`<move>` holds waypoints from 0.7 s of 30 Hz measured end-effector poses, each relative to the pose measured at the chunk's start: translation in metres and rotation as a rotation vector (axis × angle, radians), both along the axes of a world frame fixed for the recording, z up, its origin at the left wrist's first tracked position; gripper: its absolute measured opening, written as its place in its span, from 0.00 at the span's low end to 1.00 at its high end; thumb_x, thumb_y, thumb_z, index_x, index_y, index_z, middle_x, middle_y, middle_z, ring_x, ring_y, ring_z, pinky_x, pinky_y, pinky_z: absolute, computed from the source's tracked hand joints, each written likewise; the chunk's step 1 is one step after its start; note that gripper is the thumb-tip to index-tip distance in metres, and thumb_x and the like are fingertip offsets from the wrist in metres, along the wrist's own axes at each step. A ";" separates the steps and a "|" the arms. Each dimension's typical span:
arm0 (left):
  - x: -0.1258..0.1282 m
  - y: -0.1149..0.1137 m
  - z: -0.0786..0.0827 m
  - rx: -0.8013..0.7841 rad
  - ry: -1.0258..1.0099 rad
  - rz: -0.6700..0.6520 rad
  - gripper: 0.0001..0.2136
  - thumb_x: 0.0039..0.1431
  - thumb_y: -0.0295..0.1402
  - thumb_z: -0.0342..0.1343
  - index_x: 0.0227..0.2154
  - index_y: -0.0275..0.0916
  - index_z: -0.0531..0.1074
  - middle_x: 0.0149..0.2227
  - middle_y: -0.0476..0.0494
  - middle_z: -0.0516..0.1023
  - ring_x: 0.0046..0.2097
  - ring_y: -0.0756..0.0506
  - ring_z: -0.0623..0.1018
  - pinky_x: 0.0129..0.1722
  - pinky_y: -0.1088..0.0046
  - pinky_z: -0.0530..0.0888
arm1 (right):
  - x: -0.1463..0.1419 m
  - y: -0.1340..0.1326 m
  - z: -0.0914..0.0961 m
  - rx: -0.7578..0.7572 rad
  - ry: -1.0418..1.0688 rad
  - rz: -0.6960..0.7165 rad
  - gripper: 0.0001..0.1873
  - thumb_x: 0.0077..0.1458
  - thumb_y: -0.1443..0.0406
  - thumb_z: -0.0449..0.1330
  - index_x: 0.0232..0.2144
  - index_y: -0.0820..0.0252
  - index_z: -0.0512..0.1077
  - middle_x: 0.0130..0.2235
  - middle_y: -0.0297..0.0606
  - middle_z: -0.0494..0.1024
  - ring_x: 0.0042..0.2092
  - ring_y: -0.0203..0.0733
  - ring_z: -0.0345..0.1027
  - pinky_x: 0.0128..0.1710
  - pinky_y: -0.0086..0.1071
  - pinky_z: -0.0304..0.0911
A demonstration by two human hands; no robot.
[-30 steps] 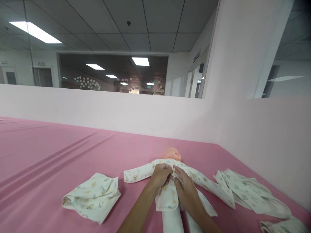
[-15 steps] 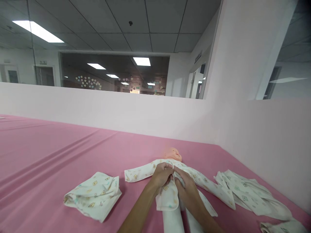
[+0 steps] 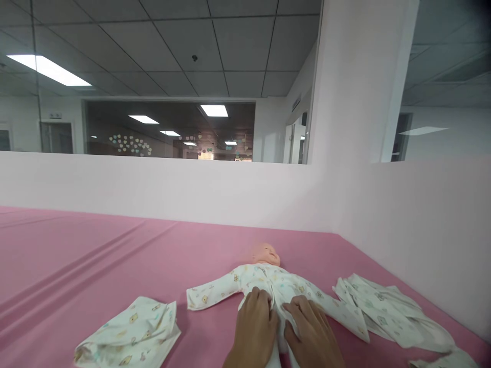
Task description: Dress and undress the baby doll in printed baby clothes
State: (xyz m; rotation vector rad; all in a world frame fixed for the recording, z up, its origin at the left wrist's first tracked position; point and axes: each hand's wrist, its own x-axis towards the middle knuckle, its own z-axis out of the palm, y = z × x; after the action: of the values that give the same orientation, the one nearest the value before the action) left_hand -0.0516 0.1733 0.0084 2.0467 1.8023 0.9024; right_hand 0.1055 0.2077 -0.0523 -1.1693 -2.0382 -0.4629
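Hands pinching doll's romper front on pink sheet.
Left hand (image 3: 255,327) and right hand (image 3: 312,332) are lying side by side on the doll (image 3: 268,278), fingers curled narrow into the romper (image 3: 276,281) flaps over the belly, each nipping thin cloth; exact grip is hard to tell since the fingertips are buried in folds. Doll is lying face-up, mid-sheet (image 3: 95,255), head toward the wall, between a folded cloth (image 3: 130,337) on the left and a loose garment (image 3: 387,312) on the right. Romper is probably handling soft, light and limp, best taken at the front edges near the snaps; the doll's body likely shifts easily. Versus a second ago, both hands are sitting lower, from chest down to belly, and the camera is tilting up.
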 end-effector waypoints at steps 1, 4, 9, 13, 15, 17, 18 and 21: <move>-0.001 0.001 0.000 -0.002 0.002 0.006 0.10 0.58 0.26 0.40 0.33 0.40 0.67 0.41 0.44 0.72 0.45 0.44 0.69 0.41 0.68 0.62 | -0.002 0.000 0.002 0.013 -0.006 -0.019 0.08 0.54 0.66 0.56 0.37 0.51 0.72 0.38 0.35 0.76 0.39 0.44 0.70 0.39 0.38 0.64; -0.003 0.001 0.000 -0.010 -0.028 0.013 0.07 0.56 0.27 0.43 0.30 0.40 0.66 0.39 0.45 0.73 0.43 0.45 0.70 0.41 0.69 0.62 | -0.006 -0.002 0.000 0.044 -0.018 -0.090 0.06 0.54 0.64 0.56 0.34 0.53 0.72 0.35 0.37 0.75 0.38 0.48 0.70 0.39 0.42 0.62; -0.001 -0.002 -0.003 0.043 -0.072 -0.002 0.06 0.55 0.27 0.45 0.31 0.40 0.66 0.38 0.47 0.74 0.43 0.45 0.70 0.41 0.69 0.61 | -0.008 -0.012 -0.001 0.094 -0.106 -0.112 0.13 0.46 0.69 0.56 0.37 0.56 0.72 0.37 0.41 0.75 0.38 0.52 0.69 0.39 0.44 0.59; 0.001 -0.001 -0.007 0.088 -0.010 0.006 0.09 0.60 0.26 0.41 0.33 0.40 0.67 0.39 0.45 0.74 0.44 0.45 0.71 0.40 0.69 0.61 | -0.012 -0.017 0.011 0.081 -0.165 -0.098 0.16 0.43 0.76 0.51 0.32 0.56 0.71 0.31 0.39 0.73 0.35 0.49 0.67 0.40 0.44 0.57; 0.000 0.000 -0.008 0.106 0.010 0.010 0.10 0.60 0.25 0.40 0.33 0.40 0.67 0.39 0.45 0.74 0.42 0.45 0.71 0.39 0.69 0.61 | -0.013 -0.016 0.016 0.088 -0.164 -0.105 0.16 0.45 0.78 0.49 0.30 0.56 0.71 0.30 0.39 0.74 0.35 0.49 0.67 0.40 0.44 0.57; 0.000 0.001 -0.008 0.120 0.002 0.005 0.11 0.60 0.25 0.41 0.34 0.40 0.68 0.38 0.46 0.74 0.41 0.46 0.72 0.38 0.70 0.61 | -0.012 -0.012 0.019 0.042 -0.123 -0.092 0.15 0.49 0.77 0.49 0.29 0.55 0.71 0.30 0.38 0.75 0.36 0.48 0.69 0.40 0.43 0.58; -0.001 0.002 -0.008 0.120 -0.009 0.002 0.10 0.60 0.25 0.41 0.35 0.40 0.68 0.38 0.47 0.74 0.41 0.46 0.72 0.38 0.70 0.61 | -0.011 -0.011 0.020 -0.015 -0.078 -0.083 0.15 0.51 0.75 0.48 0.29 0.55 0.71 0.31 0.38 0.76 0.36 0.47 0.70 0.40 0.42 0.59; -0.001 0.002 -0.007 0.112 -0.037 0.001 0.10 0.60 0.26 0.42 0.36 0.41 0.68 0.38 0.47 0.75 0.40 0.46 0.72 0.37 0.70 0.61 | -0.008 -0.010 0.024 -0.277 0.122 -0.045 0.13 0.56 0.68 0.47 0.29 0.53 0.71 0.32 0.36 0.77 0.36 0.45 0.71 0.37 0.37 0.62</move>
State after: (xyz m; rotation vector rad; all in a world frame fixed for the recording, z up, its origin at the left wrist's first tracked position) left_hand -0.0523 0.1752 0.0012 2.0810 1.7712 1.0563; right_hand 0.0974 0.1981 -0.0279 -1.3735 -2.0169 -0.1274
